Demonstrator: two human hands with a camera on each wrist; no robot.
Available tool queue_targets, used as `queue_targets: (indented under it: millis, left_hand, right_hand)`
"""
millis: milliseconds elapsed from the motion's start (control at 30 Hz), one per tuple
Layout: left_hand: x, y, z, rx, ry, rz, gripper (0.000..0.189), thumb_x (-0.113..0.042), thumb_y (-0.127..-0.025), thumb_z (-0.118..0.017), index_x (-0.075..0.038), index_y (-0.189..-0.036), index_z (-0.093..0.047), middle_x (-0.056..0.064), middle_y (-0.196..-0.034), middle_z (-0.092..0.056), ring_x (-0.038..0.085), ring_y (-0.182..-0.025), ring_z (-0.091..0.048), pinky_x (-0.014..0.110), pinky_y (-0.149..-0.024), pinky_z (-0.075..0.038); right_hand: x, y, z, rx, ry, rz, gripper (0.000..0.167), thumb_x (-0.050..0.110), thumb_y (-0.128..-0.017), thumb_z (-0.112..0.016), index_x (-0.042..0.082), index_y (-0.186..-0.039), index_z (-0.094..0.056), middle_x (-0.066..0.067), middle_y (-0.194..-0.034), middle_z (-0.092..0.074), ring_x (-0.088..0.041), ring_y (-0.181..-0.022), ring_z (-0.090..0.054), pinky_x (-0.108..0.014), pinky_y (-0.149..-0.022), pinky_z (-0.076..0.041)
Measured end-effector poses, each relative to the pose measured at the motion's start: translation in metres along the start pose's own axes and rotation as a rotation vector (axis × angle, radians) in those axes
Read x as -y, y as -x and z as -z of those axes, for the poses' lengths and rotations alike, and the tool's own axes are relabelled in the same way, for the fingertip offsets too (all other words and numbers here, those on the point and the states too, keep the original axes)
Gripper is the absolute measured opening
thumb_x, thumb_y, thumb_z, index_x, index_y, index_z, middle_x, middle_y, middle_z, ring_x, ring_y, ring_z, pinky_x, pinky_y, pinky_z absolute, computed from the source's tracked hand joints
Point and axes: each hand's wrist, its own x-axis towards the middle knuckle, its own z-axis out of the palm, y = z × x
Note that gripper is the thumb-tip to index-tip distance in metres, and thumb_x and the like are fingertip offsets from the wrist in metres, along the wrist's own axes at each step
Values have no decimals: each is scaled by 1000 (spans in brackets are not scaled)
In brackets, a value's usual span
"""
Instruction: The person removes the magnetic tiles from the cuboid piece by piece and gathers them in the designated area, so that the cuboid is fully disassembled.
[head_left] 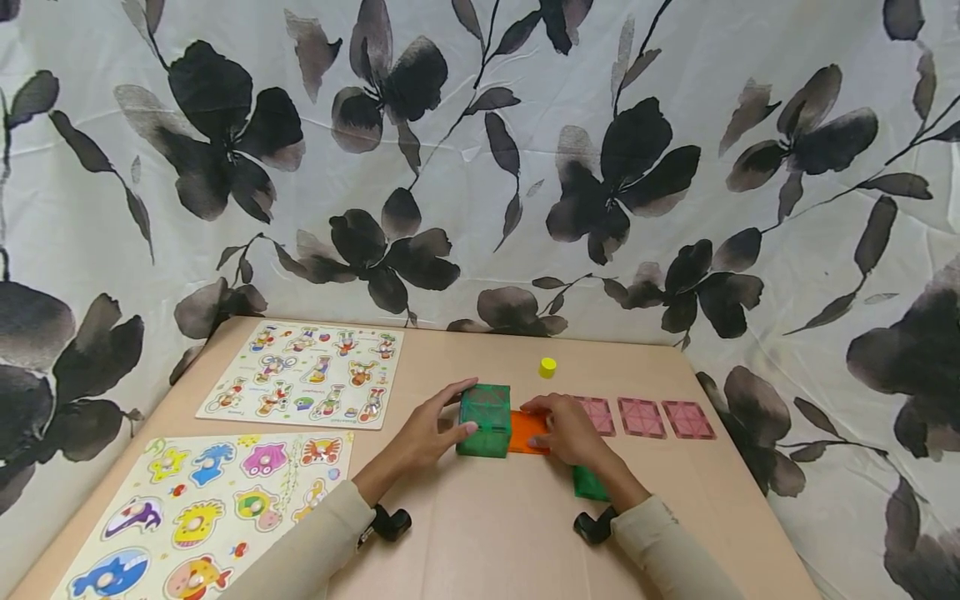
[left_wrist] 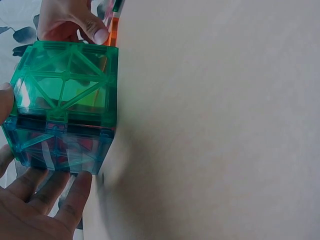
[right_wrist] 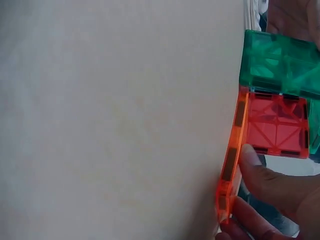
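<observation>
A box built of see-through magnetic tiles (head_left: pixel 483 421) stands mid-table. Its near side (left_wrist: pixel 65 80) is green, its left side (left_wrist: pixel 60 150) blue, and a red square tile (right_wrist: pixel 277 125) shows at its right. My left hand (head_left: pixel 423 432) holds the box from the left, thumb near its front corner and fingertips touching the blue side. Against the box's right foot lies an orange tile (head_left: pixel 525 433), low along the table. My right hand (head_left: pixel 568 429) pinches this tile, the thumb (right_wrist: pixel 252 160) on its inner face and fingers at its outer end.
Three pink tiles (head_left: pixel 642 417) lie in a row to the right. A green tile (head_left: pixel 590 485) is partly under my right forearm. Behind stands a small yellow cylinder (head_left: pixel 547 367). Two picture puzzle boards (head_left: pixel 300 375) cover the left side. A floral cloth (head_left: pixel 480 167) hangs behind the table.
</observation>
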Motion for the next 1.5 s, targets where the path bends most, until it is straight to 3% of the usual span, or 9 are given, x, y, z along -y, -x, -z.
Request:
queue_targets:
  millis: [133, 333, 567, 667, 900, 1067, 1233, 1500]
  left_hand:
    - [0, 1, 0, -2, 2, 5, 71, -20, -101, -75, -33, -162, -42, 7, -166, -47, 36, -155, -43, 65, -127, -33]
    - [2, 1, 0, -3, -6, 9, 71, -20, -101, -74, -32, -163, -41, 8, -166, -47, 36, -156, -42, 65, -126, -34]
    - [3, 2, 0, 4, 11, 16, 71, -18, -101, -74, -25, -164, -41, 8, -167, -47, 37, -156, -41, 65, -127, -33]
    - [4, 2, 0, 3, 14, 18, 71, -19, -101, -74, -28, -164, -41, 7, -167, -47, 37, -156, -41, 65, -127, -33]
    - [4, 2, 1, 3, 7, 12, 71, -20, -101, -74, -30, -163, -41, 6, -167, -47, 36, -156, -41, 66, -127, -33]
    - [3, 2, 1, 4, 9, 2, 71, -19, -101, -74, -31, -163, -41, 7, -167, -47, 36, -156, -41, 64, -126, -36]
    - [2, 1, 2, 5, 10, -5, 71, -19, -101, -74, -29, -163, -41, 7, -167, -47, 36, -156, -42, 64, -125, -37]
    - [2, 0, 2, 7, 19, -13, 70, -19, -102, -73, -29, -163, -41, 7, -167, -47, 36, -156, -42, 64, -124, -39]
  right_hand:
    - [1, -1, 0, -2, 4, -9, 38, 10, -78, -94, 16, -113, -80, -1, -111, -73, -23, -104, -62, -43, -97, -56]
    - [-6, 2, 4, 10, -60, -21, 28, 12, -78, -95, 17, -93, -73, -6, -99, -64, -22, -91, -55, -32, -80, -48]
    - [-11, 9, 21, 118, -181, -9, 11, 11, -90, -85, 16, -92, -76, -1, -100, -70, -22, -89, -57, -25, -76, -53]
    - [-16, 16, 28, 127, -226, -34, 6, 14, -93, -83, 18, -94, -78, -2, -101, -70, -23, -88, -56, -24, -74, -52]
    - [-34, 39, 45, 28, -377, -142, 7, 10, -96, -79, 11, -103, -78, -10, -112, -72, -25, -95, -63, -20, -78, -60]
    - [-52, 59, 61, -57, -384, -207, 11, 10, -98, -76, 11, -109, -79, -10, -120, -74, -24, -108, -68, -20, -89, -62]
    - [-68, 84, 81, -124, -433, -250, 21, 13, -99, -76, 4, -117, -77, -13, -123, -74, -19, -106, -72, -22, -89, -63]
    - [-101, 123, 106, -190, -517, -280, 34, 13, -100, -74, -9, -125, -70, 6, -111, -73, -7, -97, -72, -28, -83, -66]
